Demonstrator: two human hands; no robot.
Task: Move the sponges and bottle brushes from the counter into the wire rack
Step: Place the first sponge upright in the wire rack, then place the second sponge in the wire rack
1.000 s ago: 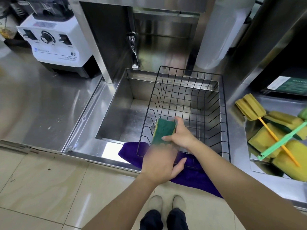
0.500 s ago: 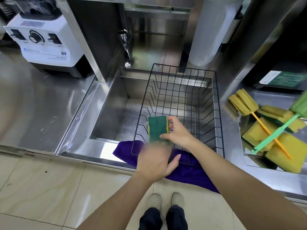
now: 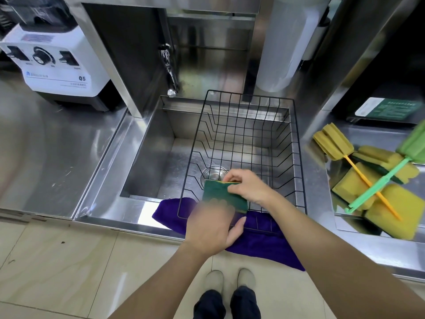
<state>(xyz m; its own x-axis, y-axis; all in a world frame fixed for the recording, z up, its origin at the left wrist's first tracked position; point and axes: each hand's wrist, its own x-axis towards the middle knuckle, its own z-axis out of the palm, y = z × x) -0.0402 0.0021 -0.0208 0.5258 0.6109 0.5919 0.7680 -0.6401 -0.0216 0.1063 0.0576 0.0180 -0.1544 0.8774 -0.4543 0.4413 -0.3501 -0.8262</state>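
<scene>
A black wire rack (image 3: 241, 125) sits across the right half of the sink. My right hand (image 3: 248, 185) grips a green-topped yellow sponge (image 3: 220, 193) low inside the rack's front part. My left hand (image 3: 211, 226) is blurred at the rack's front rim, its fingers overlapping the sponge's lower edge and its thumb spread; what its grip is on is unclear. On the counter to the right lie several yellow sponges (image 3: 402, 208), a yellow bottle brush (image 3: 333, 141) with an orange handle, and a green bottle brush (image 3: 414, 146) crossing over it.
A purple cloth (image 3: 264, 242) hangs over the sink's front edge under the rack. The steel sink (image 3: 149, 157) has a faucet (image 3: 170, 72) behind it. A white blender base (image 3: 57, 65) stands at the back left, a white cylinder (image 3: 285, 42) behind the rack.
My right hand has lowered the sponge and turned it flatter, from upright near the rack's front edge to lower inside. My left hand stays at the front rim.
</scene>
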